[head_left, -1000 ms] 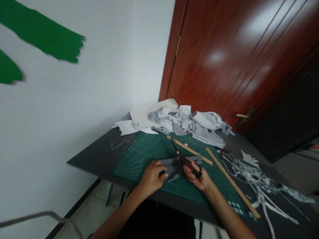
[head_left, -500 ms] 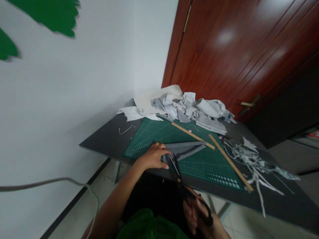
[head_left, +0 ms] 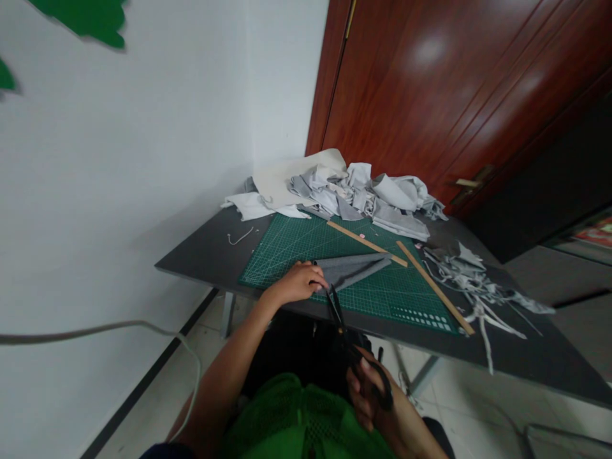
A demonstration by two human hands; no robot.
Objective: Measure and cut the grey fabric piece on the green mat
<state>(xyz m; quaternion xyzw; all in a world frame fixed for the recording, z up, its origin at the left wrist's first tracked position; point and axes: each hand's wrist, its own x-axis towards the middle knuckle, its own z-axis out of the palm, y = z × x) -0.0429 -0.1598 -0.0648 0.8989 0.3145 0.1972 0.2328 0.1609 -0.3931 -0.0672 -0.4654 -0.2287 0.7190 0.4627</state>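
Observation:
A folded strip of dark grey fabric (head_left: 351,268) lies across the green cutting mat (head_left: 280,252), narrowing to the right. At its left end, my left hand (head_left: 300,283) grips the cloth near the table's front edge, fingers drawn together. My right hand (head_left: 367,390) is wrapped around the black handles of a pair of scissors (head_left: 340,328). The scissors point away from me, their blades slightly parted and the tips at the near edge of the fabric by my left fingertips. Whether the blades touch the cloth, I cannot tell.
Two wooden rulers (head_left: 368,243) (head_left: 433,287) lie on the mat. White and grey cloth pieces (head_left: 329,191) are heaped at the back of the dark table (head_left: 201,258). Thin scraps (head_left: 471,274) sit on the right. A pale cable (head_left: 109,327) hangs at lower left.
My left thumb and fingers, spread apart before, have come together on the fabric. The scissors are still at the near edge of the cloth. The camera view has tilted down slightly.

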